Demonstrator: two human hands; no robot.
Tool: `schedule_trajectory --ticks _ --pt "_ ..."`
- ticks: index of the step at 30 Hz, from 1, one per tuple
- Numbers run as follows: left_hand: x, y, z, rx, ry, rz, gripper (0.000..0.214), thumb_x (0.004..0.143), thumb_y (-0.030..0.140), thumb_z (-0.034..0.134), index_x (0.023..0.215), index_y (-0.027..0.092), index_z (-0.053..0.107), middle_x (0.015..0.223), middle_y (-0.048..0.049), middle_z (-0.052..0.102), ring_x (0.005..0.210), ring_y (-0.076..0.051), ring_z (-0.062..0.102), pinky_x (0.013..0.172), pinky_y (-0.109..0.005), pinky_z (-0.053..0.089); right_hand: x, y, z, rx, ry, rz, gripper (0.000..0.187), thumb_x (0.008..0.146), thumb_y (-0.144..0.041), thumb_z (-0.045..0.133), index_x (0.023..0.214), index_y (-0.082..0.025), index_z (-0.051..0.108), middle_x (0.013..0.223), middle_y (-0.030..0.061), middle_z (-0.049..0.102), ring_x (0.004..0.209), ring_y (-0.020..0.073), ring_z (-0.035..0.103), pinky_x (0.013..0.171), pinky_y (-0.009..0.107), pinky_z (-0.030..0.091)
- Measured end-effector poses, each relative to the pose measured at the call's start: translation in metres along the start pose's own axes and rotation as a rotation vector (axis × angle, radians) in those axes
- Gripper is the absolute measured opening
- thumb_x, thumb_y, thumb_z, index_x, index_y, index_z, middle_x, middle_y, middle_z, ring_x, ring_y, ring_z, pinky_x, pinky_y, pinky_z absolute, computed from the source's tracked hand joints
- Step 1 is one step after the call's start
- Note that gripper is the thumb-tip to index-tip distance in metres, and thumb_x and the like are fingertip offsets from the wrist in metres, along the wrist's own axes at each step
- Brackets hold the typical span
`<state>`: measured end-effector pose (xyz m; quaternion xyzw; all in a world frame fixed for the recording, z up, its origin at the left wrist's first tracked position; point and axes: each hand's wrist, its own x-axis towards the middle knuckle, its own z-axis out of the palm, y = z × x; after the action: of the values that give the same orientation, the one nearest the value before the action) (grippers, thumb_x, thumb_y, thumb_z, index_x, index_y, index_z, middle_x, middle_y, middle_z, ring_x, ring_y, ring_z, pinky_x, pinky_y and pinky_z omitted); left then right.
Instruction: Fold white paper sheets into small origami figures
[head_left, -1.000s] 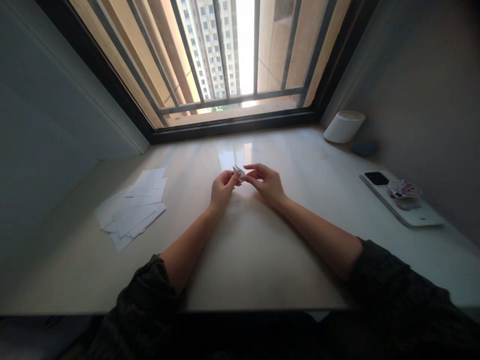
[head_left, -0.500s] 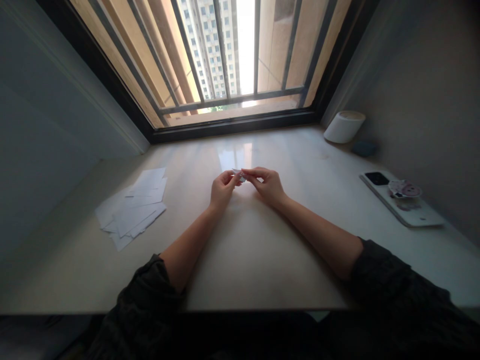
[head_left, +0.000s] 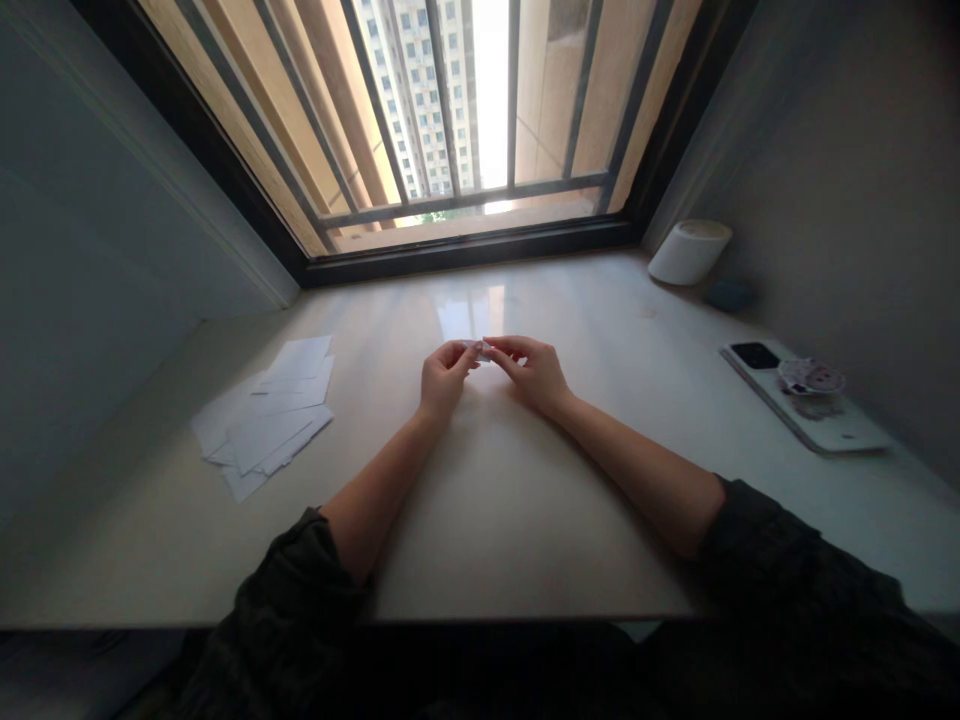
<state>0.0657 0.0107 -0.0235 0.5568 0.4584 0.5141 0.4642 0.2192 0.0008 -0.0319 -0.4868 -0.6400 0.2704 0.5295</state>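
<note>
A small folded piece of paper [head_left: 485, 357], pale and mostly covered by fingers, is held between my two hands above the middle of the white tabletop [head_left: 510, 520]. My left hand [head_left: 444, 378] pinches it from the left with thumb and forefinger. From the other side, the fingertips of my right hand [head_left: 531, 368] close on its right end. The fingertips of both hands nearly meet, and the paper's exact folded shape is too small to make out.
Loose sheets of white paper [head_left: 262, 420] lie overlapped on the left. To the right rests a white phone [head_left: 847, 432] with a round grip [head_left: 814, 377] on its back. A white cylinder [head_left: 690, 252] and a small dark bluish object [head_left: 729, 294] stand by the barred window [head_left: 465, 250].
Both hands stay in nearly the same place. The paper between the fingers has turned a little, and its raised point at the top now shows less.
</note>
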Motion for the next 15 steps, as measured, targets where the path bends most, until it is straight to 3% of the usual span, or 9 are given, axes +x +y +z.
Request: schedule_trajectory --ticks 7,15 --pt "-0.0003 0.0008 0.0017 -0.027 0.003 0.023 0.032 0.071 0.05 0.072 0.077 0.018 0.071 0.074 -0.0033 0.069 0.069 -0.014 0.06 0.066 -0.026 0.044 0.0028 0.0076 0.0006 0.137 -0.017 0.112 0.029 0.076 -0.045 0.072 0.092 -0.021 0.078 0.087 0.0055 0.077 0.071 0.0193 0.068 0.067 0.031 0.053" --pt "0.0014 -0.0028 -0.0015 0.013 0.023 -0.006 0.036 0.077 0.053 0.066 0.074 0.018 0.071 0.067 -0.0015 0.066 0.066 -0.013 0.057 0.063 -0.024 0.042 0.0029 0.0068 0.002 0.191 -0.042 0.107 0.031 0.074 -0.044 0.074 0.093 -0.019 0.078 0.088 0.007 0.077 0.074 0.0208 0.07 0.069 0.032 0.053"
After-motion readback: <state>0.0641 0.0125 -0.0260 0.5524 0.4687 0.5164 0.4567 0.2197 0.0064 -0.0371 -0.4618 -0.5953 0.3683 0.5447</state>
